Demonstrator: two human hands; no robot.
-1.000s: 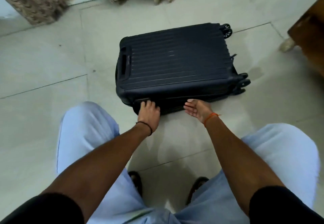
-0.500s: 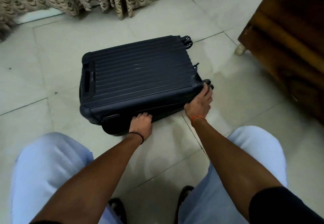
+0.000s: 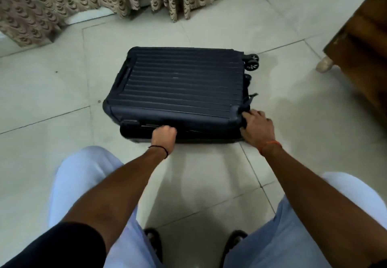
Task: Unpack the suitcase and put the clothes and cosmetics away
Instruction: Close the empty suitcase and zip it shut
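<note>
Dark ribbed suitcase (image 3: 180, 87) lies flat and closed on the tiled floor (image 3: 62, 91), wheels toward the wooden furniture (image 3: 360, 43); left hand (image 3: 164, 134) is fisted against the seam on the near side, seemingly steadying it, right hand (image 3: 256, 126) curls round the near right corner at the zip line. Likely unzipping: best to brace the shell and run the pull evenly round the corner. Patterned curtains (image 3: 62, 1) hang along the floor's far edge

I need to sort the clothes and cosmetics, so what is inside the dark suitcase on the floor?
Nothing inside shows: the suitcase lies flat with its lid down. The left hand grips the front seam, the right hand the wheel-end corner.
</note>
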